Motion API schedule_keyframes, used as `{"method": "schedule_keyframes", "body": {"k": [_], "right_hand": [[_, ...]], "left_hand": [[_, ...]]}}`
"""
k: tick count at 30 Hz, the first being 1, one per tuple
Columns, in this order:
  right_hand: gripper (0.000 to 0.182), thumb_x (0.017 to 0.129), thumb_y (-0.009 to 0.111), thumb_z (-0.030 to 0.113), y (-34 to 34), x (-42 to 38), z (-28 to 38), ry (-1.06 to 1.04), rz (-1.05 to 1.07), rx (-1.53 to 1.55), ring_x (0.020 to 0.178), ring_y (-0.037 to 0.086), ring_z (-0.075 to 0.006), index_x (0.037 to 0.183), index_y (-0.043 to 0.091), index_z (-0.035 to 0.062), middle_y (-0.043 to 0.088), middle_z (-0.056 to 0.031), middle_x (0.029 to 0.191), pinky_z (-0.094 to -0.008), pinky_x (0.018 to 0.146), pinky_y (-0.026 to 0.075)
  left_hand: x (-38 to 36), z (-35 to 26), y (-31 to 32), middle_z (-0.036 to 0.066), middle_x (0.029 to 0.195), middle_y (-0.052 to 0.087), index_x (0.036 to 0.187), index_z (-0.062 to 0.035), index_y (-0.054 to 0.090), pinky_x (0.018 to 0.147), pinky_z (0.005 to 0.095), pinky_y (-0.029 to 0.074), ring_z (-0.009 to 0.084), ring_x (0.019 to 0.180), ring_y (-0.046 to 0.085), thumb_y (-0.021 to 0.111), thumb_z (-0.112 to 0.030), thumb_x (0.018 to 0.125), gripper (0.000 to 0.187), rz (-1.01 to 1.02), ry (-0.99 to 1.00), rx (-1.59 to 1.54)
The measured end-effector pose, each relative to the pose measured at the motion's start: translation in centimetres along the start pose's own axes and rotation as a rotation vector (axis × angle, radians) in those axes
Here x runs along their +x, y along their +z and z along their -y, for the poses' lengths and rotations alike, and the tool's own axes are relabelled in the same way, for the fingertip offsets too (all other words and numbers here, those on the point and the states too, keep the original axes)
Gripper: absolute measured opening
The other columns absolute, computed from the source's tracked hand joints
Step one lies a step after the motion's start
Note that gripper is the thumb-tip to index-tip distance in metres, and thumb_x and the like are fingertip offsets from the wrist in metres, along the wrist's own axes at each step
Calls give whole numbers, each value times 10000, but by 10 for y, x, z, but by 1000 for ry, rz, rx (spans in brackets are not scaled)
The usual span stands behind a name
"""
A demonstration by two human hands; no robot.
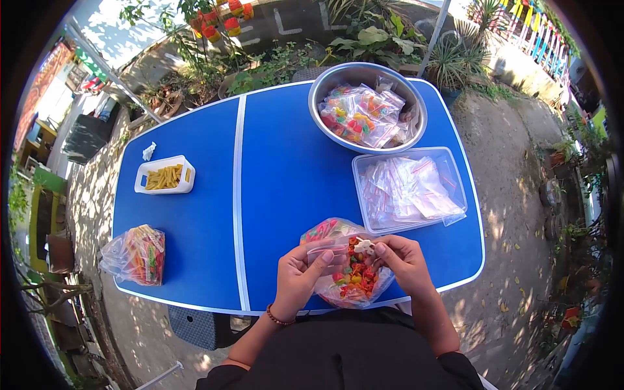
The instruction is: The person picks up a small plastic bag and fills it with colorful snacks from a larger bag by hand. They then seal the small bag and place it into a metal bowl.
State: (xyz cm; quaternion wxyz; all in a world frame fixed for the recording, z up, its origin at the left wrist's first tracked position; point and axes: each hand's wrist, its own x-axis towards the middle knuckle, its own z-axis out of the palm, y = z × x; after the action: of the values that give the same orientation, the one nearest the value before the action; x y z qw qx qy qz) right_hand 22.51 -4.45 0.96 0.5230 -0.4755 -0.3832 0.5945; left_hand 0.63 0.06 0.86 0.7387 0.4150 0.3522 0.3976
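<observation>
My left hand (300, 274) pinches a small clear zip bag (330, 252) near the table's front edge. Just right of it, my right hand (404, 261) has its thumb and fingers closed on a small whitish piece (364, 246), whose kind I cannot make out. Below both hands lies a large open plastic bag (318, 230) full of small red, orange, yellow and green pieces (356, 281). My fingers hide part of that bag.
A steel basin (316, 117) with filled small bags stands at the back right. In front of it sits a clear plastic tub (463, 185) of zip bags. A white container (164, 191) of yellowish sticks, crumpled tissue (149, 151) and a bag of coloured sticks (140, 257) are at left.
</observation>
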Motion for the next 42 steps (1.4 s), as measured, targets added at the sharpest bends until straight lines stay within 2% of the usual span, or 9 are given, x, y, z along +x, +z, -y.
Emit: {"method": "schedule_keyframes", "body": {"k": [8,11,14,17,23,27,34,37,42], "right_hand": [[82,926,649,-17,6,-8,1,-282,-137,13,785,671,-112,997,656,-56,697,-92,897,-229,697,539],[43,917,660,-23,8,-8,4,-325,-115,-111,794,673,-114,949,656,-52,696,-81,888,-219,704,537],[57,904,683,-1,10,-8,1,-338,-281,-138,790,675,-110,931,660,-46,702,-93,884,-222,705,536],[78,881,711,27,6,-6,1,-366,-369,-585,732,679,-134,933,683,-24,707,-111,882,-233,676,530],[142,741,785,50,16,-3,7,-514,-109,-1052,799,653,-230,867,719,50,672,-83,902,-334,719,535],[174,734,783,192,25,-9,-3,-332,333,-1132,844,637,-268,840,722,69,634,-76,898,-391,736,536],[214,714,775,210,33,-4,-24,-383,322,-1279,823,626,-280,835,697,52,625,-88,891,-399,738,535],[193,746,768,149,27,-6,-12,-324,242,-1209,853,638,-285,877,676,42,637,-92,900,-395,743,534],[147,811,730,-2,12,-5,9,-234,33,-693,835,674,-214,947,675,7,670,-103,942,-297,724,525]], "left_hand": [[-4,-5,3,160,1063,717,1165,75,646,842,279,586,160,970,702,702,-90,917,303,197,-53,207],[-4,-5,5,158,1021,725,1135,83,645,823,305,606,190,926,716,719,-51,889,290,205,-37,215],[-2,-4,5,169,1032,721,1148,85,634,815,303,607,194,933,716,710,-46,895,295,140,-53,152],[-2,-2,-3,176,1048,715,1178,89,625,842,282,583,175,959,704,719,-76,900,337,8,42,152],[-2,-8,-5,178,1060,709,1191,102,606,860,292,575,186,966,702,713,-76,906,352,-21,3,119],[-2,-3,-4,179,1087,700,1205,105,598,870,287,571,185,984,696,708,-61,908,358,0,-7,103],[-3,-4,-3,178,1092,700,1209,106,595,866,278,567,179,991,692,700,-47,910,351,1,-2,106],[-3,-4,-5,174,1085,704,1216,100,594,861,274,567,169,989,691,703,-48,908,359,5,-5,107],[-3,-3,-5,150,1058,718,1203,73,622,817,257,574,147,942,701,726,-73,895,356,66,32,220]]}}
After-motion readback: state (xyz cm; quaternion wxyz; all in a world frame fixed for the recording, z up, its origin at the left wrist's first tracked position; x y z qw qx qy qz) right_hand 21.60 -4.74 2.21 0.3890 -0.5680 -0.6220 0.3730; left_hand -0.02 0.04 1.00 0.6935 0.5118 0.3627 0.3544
